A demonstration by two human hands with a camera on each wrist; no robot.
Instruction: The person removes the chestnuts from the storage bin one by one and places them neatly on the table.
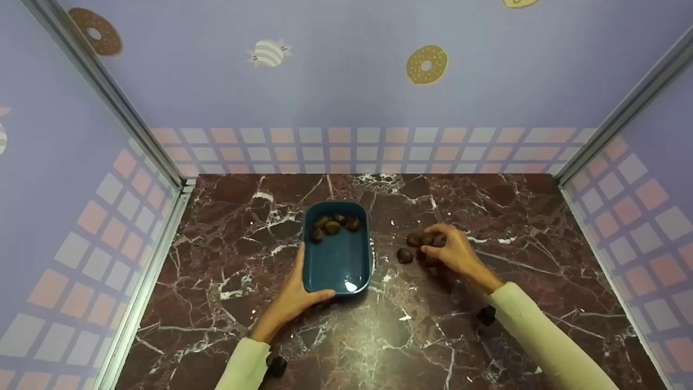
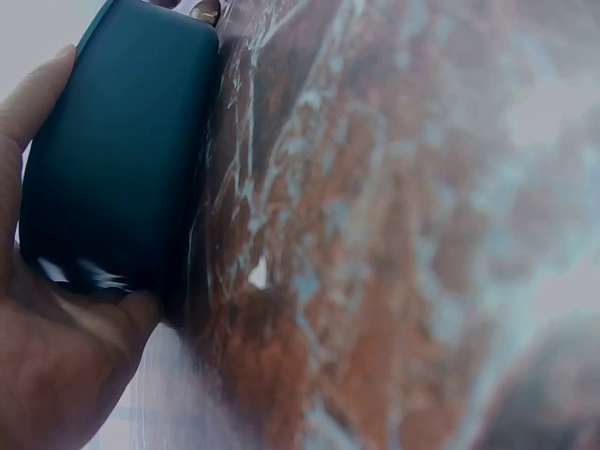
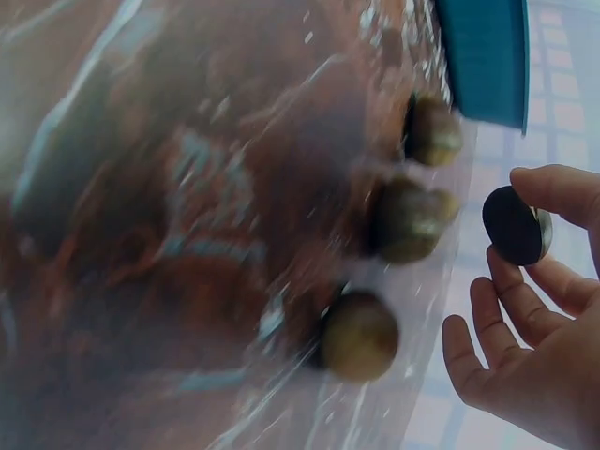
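Observation:
A deep blue rectangular dish (image 1: 337, 262) stands on the table, with several brown chestnuts (image 1: 332, 227) gathered at its far end. My left hand (image 1: 296, 292) grips its near left corner, fingers along the left side and thumb across the near rim. To the right of the dish, my right hand (image 1: 457, 253) pinches one chestnut (image 3: 516, 227) between thumb and fingers, raised off the table in the right wrist view. Several loose chestnuts (image 1: 405, 255) lie close to that hand, partly hidden by it in the head view.
The tabletop (image 1: 243, 325) is dark red marble with white veins. A patterned lilac back wall (image 1: 346, 97) and two side walls with metal edge rails (image 1: 146, 292) enclose it.

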